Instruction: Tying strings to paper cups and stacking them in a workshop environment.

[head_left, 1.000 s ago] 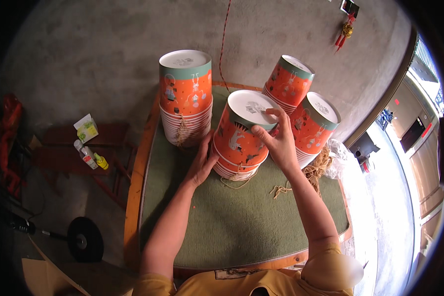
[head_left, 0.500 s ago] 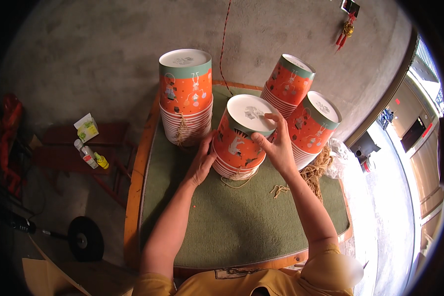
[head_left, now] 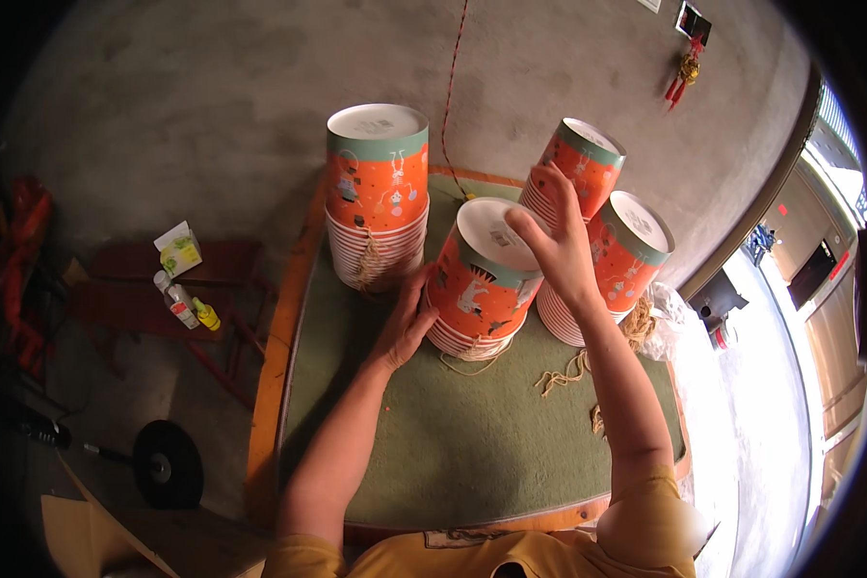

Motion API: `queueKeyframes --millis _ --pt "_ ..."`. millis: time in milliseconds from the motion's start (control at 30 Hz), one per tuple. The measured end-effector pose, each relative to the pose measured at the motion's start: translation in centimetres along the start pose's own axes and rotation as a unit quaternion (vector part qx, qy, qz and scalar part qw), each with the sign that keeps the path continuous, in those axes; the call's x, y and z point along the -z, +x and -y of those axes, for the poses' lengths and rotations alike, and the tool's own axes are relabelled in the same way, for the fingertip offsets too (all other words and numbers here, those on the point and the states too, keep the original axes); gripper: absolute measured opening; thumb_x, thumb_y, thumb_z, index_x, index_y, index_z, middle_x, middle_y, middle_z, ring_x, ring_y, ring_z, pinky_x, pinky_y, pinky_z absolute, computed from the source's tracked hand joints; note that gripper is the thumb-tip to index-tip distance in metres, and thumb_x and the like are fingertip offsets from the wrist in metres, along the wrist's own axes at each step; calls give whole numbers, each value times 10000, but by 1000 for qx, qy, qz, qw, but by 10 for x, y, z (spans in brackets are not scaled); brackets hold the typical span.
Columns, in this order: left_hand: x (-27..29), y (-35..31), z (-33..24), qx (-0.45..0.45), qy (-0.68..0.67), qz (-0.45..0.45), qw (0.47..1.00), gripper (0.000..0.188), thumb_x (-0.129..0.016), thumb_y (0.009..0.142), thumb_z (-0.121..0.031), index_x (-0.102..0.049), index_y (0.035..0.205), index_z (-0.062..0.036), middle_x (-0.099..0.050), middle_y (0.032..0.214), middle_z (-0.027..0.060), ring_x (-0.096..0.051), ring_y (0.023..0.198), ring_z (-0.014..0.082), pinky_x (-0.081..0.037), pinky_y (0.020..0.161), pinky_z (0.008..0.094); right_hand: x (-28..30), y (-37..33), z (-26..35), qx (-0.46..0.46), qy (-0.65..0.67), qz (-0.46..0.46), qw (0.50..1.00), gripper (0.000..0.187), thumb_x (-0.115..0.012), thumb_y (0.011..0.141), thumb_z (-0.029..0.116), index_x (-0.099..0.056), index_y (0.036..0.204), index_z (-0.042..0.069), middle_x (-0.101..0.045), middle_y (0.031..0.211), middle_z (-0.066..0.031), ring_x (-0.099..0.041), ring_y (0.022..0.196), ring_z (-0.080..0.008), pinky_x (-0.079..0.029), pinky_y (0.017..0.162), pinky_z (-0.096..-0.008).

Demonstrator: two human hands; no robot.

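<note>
In the middle of the table stands a short stack of upside-down orange paper buckets [head_left: 480,294] with a green band and white base. Twine handles hang at its lower rims. My left hand [head_left: 407,323] lies along this stack's left side, fingers stretched out and partly hidden behind it. Over the upper right edge, my right hand [head_left: 564,246] is raised with thumb and fingers apart; whether the thumb touches the base I cannot tell. Behind it, partly covered by that hand, rises another bucket stack [head_left: 588,164]. A further stack [head_left: 631,236] stands to the right.
A taller bucket stack [head_left: 380,183] stands at the table's back left. Loose twine [head_left: 638,328] and a clear plastic bag [head_left: 663,328] lie at the right edge. Left of the table, a red bench [head_left: 116,303] bears bottles [head_left: 176,301] and a small box [head_left: 178,249].
My right hand has lifted from the near stack's base and spread its fingers. My left hand stays at the stack's side. The whole view has shifted slightly.
</note>
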State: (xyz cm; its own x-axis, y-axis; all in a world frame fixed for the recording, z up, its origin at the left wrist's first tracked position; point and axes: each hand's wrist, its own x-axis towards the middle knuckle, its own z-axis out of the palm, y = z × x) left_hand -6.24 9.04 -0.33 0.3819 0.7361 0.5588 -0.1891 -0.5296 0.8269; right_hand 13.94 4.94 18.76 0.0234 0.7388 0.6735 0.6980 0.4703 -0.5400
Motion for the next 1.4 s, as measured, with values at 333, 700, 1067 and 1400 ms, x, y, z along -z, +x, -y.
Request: queueKeyframes --millis 333,700,1067,1400 --pt "-2 0 0 58 -66 -10 996 817 -548 943 -468 -198 1528 -17 -267 1546 187 -231 1445 282 -184 1177 393 -104 104 13 24 73 116 990 1096 -809 687 591 -273 1483 63 -336 1455 -316 -490 1262 -418 -458 1010 -445" --pt "4 2 8 112 -58 -52 991 905 -574 924 -515 -113 1565 -73 -154 1612 160 -174 1470 281 -246 1129 412 -111 127 21 -7 195 111 974 553 -828 743 461 -683 1118 81 -704 908 -105 -677 855 -161 -529 803 -311" --pt "3 0 14 81 -59 -44 994 877 -568 939 -512 -144 1553 -52 -187 1592 181 -233 1441 293 -300 1106 395 78 105 57 16 161 -37 986 461 -696 890 353 -630 1246 68 -698 1032 -51 -634 985 -115 -452 920 -269" --pt "4 -3 15 70 -25 -39 996 803 -544 963 -472 -179 1542 -52 -231 1576 137 -261 1428 272 -337 1087 397 166 11 22 -77 105 -110 985 503 -690 892 439 -609 1284 134 -682 1094 -21 -607 1066 -130 -421 1008 -333"
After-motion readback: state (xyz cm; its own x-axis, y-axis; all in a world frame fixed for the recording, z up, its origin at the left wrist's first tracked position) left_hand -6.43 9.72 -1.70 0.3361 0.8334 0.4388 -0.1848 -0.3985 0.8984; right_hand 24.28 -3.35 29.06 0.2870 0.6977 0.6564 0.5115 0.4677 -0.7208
